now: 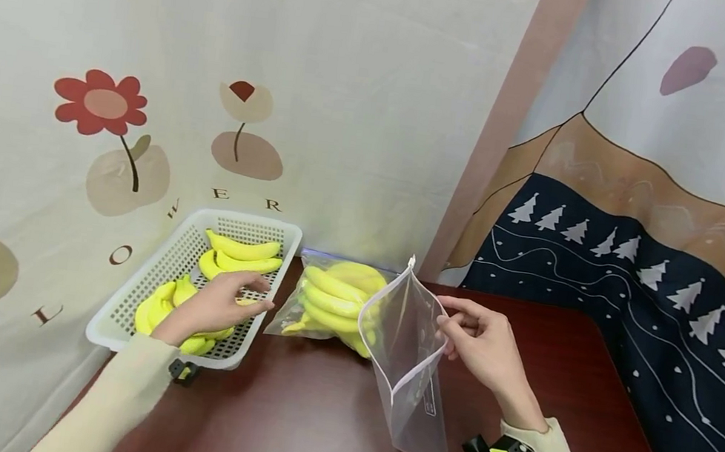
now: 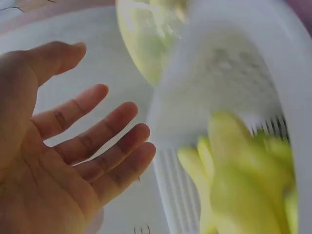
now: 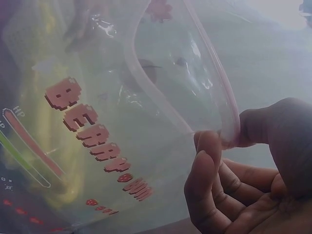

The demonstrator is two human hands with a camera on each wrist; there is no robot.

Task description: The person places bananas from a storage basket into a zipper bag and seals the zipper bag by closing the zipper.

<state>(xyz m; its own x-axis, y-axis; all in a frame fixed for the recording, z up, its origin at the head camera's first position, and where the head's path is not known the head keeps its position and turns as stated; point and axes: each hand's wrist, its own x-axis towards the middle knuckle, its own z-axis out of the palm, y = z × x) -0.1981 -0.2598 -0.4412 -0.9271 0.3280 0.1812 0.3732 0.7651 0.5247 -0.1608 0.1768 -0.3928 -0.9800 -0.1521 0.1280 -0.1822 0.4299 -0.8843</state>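
Observation:
My right hand (image 1: 483, 344) pinches the rim of a clear zip bag (image 1: 407, 335) between thumb and fingers. The bag hangs over the table with its mouth spread wide; red lettering on it shows in the right wrist view. My left hand (image 1: 215, 306) is above a white plastic basket (image 1: 102, 327), fingers spread and holding nothing, as the left wrist view also shows. Yellow bananas (image 1: 248, 250) lie in the basket at its far end, and more bananas (image 2: 248, 195) are heaped at its near end, partly hidden by the hand.
A filled zip bag (image 1: 285, 318) with several bananas inside lies between the basket and the held bag. The dark red table (image 1: 308, 406) meets a printed cloth (image 1: 376, 108) at the back. A navy cloth with trees (image 1: 645, 340) hangs along the right side.

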